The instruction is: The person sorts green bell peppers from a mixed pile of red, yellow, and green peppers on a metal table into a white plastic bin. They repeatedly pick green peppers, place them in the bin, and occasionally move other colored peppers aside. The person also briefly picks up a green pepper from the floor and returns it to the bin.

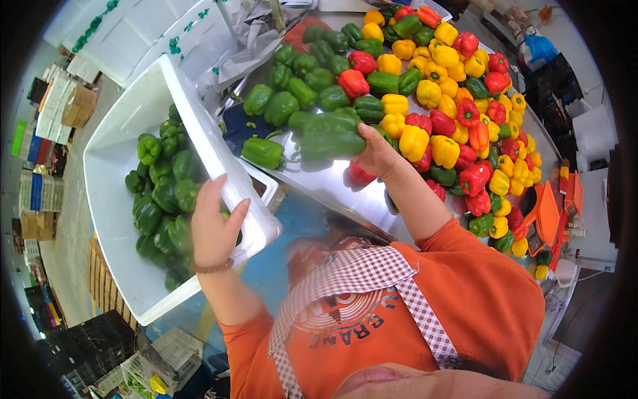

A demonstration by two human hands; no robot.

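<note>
My right hand [379, 149] holds a large green bell pepper [331, 137], blurred, above the metal table [324, 179]. My left hand [214, 219] rests at the rim of a white bin [199, 117], its fingers apart near the edge; whether they press on it is hard to tell. Many green bell peppers [167, 194] lie inside this bin. Another green pepper with a long stem [264, 152] lies on the table's near left part. Behind it are more green peppers [281, 107], and to the right spreads a large pile of yellow [413, 142], red [473, 178] and green peppers.
Orange containers [548, 214] stand at the table's right end. Large white bins [149, 30] are at the upper left. Black crates [89, 344], a grey basket [174, 351] and a wooden pallet [102, 279] are on the floor at the lower left.
</note>
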